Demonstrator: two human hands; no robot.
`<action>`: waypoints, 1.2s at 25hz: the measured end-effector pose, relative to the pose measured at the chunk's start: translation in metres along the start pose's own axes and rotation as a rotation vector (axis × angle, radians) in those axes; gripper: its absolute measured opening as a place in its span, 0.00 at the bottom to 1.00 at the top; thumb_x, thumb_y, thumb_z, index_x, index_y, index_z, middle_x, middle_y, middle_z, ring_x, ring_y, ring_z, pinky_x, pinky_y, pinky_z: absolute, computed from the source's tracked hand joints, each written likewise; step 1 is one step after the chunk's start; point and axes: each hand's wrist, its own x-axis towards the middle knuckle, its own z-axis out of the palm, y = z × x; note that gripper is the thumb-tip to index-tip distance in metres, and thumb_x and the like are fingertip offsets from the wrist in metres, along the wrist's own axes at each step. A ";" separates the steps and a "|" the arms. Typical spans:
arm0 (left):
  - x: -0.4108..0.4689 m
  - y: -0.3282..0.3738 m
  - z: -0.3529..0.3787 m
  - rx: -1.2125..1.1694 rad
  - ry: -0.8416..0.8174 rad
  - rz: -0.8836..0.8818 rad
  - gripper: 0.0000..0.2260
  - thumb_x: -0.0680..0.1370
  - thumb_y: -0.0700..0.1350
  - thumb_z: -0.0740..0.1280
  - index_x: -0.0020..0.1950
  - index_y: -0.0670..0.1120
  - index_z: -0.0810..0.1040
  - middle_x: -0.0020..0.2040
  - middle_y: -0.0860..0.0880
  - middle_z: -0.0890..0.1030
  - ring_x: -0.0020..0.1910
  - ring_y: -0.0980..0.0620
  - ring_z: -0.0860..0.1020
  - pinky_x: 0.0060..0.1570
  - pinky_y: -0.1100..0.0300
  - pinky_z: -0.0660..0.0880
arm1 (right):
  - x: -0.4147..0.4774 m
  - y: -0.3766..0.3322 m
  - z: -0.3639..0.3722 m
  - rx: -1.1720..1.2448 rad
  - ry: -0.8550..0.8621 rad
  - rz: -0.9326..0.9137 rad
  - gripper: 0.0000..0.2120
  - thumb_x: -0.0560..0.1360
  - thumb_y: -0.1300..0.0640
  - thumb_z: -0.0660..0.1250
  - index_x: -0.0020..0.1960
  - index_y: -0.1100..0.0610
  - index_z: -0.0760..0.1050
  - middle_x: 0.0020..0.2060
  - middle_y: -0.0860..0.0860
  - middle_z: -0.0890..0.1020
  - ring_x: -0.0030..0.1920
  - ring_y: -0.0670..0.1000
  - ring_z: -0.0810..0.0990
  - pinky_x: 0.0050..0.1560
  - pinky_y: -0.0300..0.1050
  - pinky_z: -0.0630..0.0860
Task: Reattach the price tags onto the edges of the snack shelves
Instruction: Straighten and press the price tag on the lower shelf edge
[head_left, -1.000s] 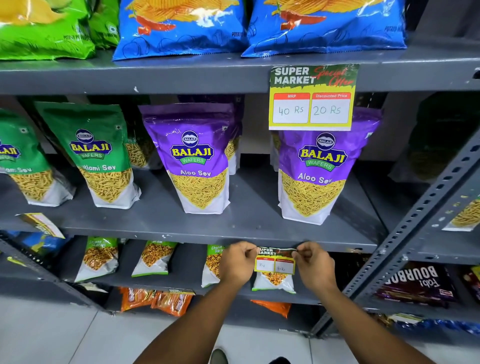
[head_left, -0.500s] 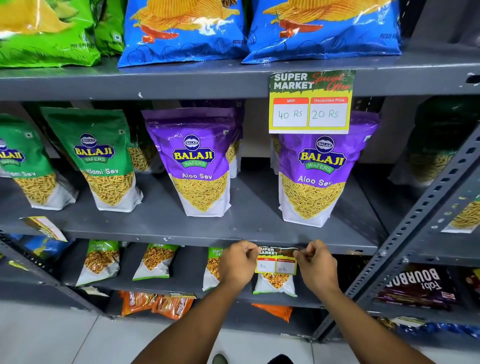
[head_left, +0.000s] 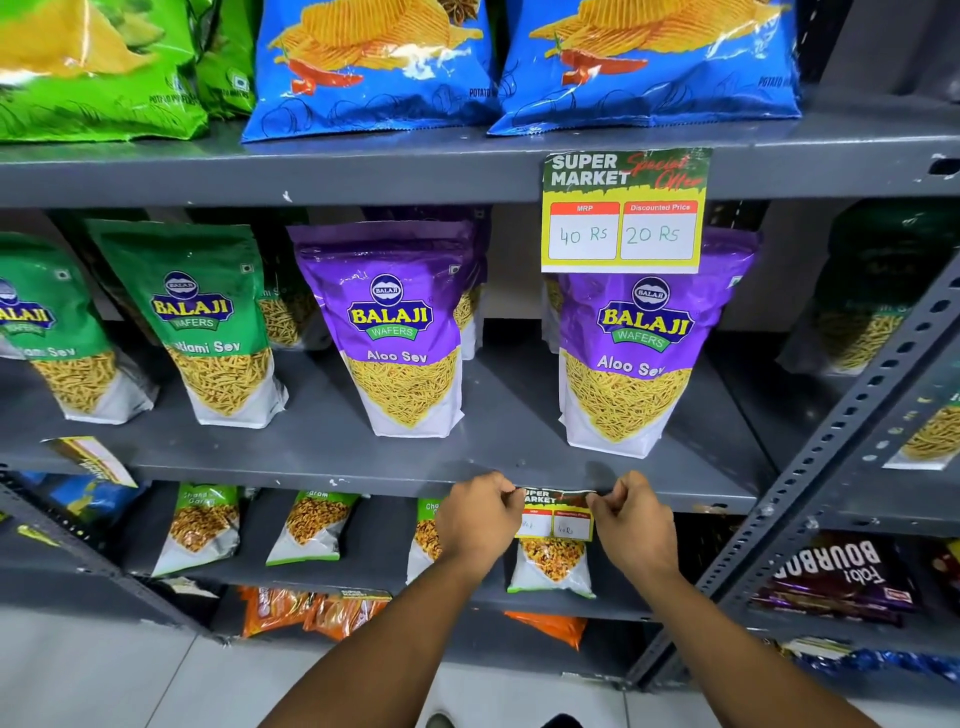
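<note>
Both arms reach forward. The left hand (head_left: 480, 514) and right hand (head_left: 631, 519) pinch the top corners of a small price tag (head_left: 556, 514), fingers clenched, against the shelf edge (head_left: 311, 475) below the Aloo Sev packs (head_left: 402, 332).

**Hidden and unreadable**

Top corners of the lower price tag (head_left: 555, 514) covered by the left hand (head_left: 480, 517) and right hand (head_left: 636, 522); handwritten prices there too small to read. Chip bags (head_left: 374, 67) cut off by the top edge. Fingertips tucked out of sight
</note>
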 end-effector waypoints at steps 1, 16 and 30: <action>0.003 0.001 -0.003 0.064 0.016 0.030 0.11 0.72 0.56 0.67 0.39 0.49 0.78 0.37 0.50 0.85 0.40 0.46 0.82 0.35 0.58 0.77 | 0.001 0.000 -0.002 -0.095 0.001 -0.028 0.17 0.72 0.47 0.67 0.34 0.51 0.60 0.28 0.48 0.78 0.30 0.52 0.76 0.27 0.45 0.68; 0.032 -0.023 -0.059 0.456 0.128 0.571 0.23 0.78 0.53 0.61 0.70 0.43 0.68 0.68 0.42 0.74 0.69 0.41 0.68 0.69 0.47 0.65 | 0.015 -0.023 -0.044 -0.483 0.066 -0.538 0.11 0.72 0.54 0.68 0.54 0.56 0.74 0.47 0.56 0.80 0.46 0.61 0.78 0.42 0.52 0.76; 0.044 -0.177 -0.139 0.558 0.203 0.374 0.26 0.81 0.50 0.52 0.77 0.41 0.51 0.79 0.39 0.54 0.78 0.39 0.52 0.75 0.42 0.53 | -0.020 -0.069 0.043 -0.708 0.071 -0.805 0.24 0.76 0.61 0.61 0.71 0.61 0.63 0.72 0.59 0.67 0.73 0.60 0.62 0.71 0.58 0.57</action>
